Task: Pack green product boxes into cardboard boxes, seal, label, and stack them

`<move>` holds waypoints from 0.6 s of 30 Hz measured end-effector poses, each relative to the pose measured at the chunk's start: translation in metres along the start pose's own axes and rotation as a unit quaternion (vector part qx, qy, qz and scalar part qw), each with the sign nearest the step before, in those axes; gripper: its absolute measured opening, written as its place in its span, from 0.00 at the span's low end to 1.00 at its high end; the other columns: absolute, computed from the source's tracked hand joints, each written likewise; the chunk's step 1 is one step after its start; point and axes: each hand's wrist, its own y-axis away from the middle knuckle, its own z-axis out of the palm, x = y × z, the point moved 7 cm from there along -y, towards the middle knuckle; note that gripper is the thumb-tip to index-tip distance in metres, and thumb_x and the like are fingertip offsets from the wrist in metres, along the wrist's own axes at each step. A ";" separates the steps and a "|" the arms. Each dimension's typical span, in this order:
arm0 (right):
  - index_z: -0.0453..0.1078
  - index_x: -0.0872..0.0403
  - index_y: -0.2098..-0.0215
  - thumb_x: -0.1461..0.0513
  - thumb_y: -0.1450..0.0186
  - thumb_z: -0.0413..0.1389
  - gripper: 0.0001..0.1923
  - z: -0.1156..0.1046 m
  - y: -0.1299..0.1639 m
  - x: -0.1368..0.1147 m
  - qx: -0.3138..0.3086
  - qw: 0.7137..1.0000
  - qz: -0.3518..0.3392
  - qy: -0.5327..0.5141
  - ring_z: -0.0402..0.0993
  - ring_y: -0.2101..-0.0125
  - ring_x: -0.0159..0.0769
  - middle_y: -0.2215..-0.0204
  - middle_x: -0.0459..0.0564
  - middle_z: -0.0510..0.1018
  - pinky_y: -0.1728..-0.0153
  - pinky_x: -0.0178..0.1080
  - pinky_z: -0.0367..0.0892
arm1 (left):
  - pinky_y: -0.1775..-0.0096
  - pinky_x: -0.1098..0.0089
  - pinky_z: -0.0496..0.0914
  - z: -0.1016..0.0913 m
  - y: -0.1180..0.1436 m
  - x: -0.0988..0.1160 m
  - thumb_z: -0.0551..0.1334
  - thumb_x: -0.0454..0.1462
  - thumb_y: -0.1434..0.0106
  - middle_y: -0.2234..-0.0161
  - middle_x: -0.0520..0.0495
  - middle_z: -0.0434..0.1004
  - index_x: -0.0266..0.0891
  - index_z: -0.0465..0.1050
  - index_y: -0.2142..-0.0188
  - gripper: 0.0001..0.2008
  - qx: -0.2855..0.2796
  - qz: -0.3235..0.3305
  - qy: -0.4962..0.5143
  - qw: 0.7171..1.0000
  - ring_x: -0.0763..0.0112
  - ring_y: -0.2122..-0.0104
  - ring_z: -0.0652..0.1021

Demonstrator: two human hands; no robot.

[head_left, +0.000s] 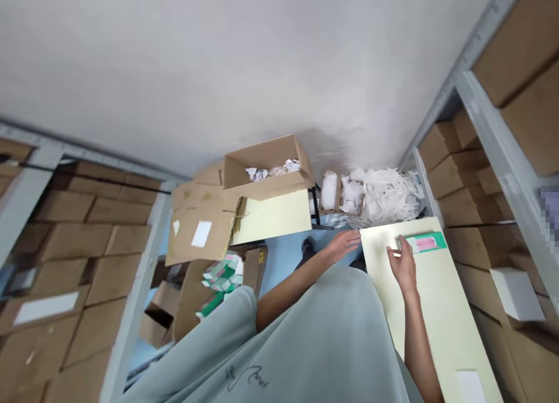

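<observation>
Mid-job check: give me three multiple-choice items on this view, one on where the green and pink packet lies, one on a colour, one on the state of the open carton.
1. Where is the green and pink packet?
A. On the pale yellow table
B. Inside the open carton
C. On the shelf rack

2. What colour is the person's shirt?
A. Red
B. Grey-green
C. Black

3. The open carton is:
A. Taped shut
B. Crushed flat
C. Open, with white scraps inside

Key: 1 A, the packet lies flat on the table just beyond the right hand. 2 B, the fabric is a muted grey-green. 3 C, its flaps stand open and white pieces show inside.
</observation>
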 end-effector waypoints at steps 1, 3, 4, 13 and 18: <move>0.67 0.56 0.25 0.40 0.27 0.54 0.43 0.018 0.005 -0.022 -0.026 0.999 -0.025 -0.007 0.89 0.53 0.56 0.29 0.74 0.72 0.53 0.58 0.85 | 0.29 0.49 0.70 -0.023 0.008 0.008 0.76 0.41 0.38 0.40 0.33 0.85 0.41 0.81 0.56 0.13 0.011 0.006 0.010 1.000 0.46 0.36 0.82; 0.69 0.55 0.26 0.40 0.26 0.54 0.41 0.058 0.012 -0.066 -0.079 0.994 -0.070 -0.010 0.88 0.51 0.55 0.30 0.71 0.74 0.54 0.56 0.85 | 0.27 0.50 0.69 -0.068 0.022 0.020 0.74 0.43 0.36 0.38 0.33 0.84 0.42 0.80 0.56 0.12 0.029 0.010 0.038 0.999 0.47 0.33 0.80; 0.70 0.54 0.26 0.40 0.26 0.54 0.39 0.080 0.014 -0.088 -0.107 0.990 -0.091 -0.007 0.88 0.51 0.55 0.31 0.69 0.76 0.53 0.56 0.85 | 0.27 0.51 0.68 -0.090 0.028 0.027 0.73 0.44 0.35 0.36 0.34 0.83 0.43 0.79 0.56 0.12 0.029 0.013 0.052 0.998 0.49 0.32 0.80; 0.79 0.49 0.37 0.49 0.27 0.61 0.24 0.365 0.066 -0.251 -0.388 0.904 -0.179 0.009 0.89 0.52 0.48 0.41 0.59 0.86 0.48 0.50 0.84 | 0.30 0.52 0.71 -0.372 0.088 0.082 0.70 0.43 0.34 0.37 0.33 0.84 0.42 0.76 0.58 0.10 0.115 0.165 0.252 0.947 0.52 0.36 0.83; 0.81 0.52 0.50 0.58 0.36 0.71 0.17 0.547 0.124 -0.314 -0.540 0.839 0.014 -0.059 0.86 0.57 0.42 0.57 0.51 0.88 0.45 0.46 0.80 | 0.36 0.52 0.76 -0.574 0.149 0.065 0.69 0.44 0.34 0.51 0.36 0.88 0.41 0.78 0.61 0.09 0.344 0.286 0.297 0.843 0.54 0.44 0.85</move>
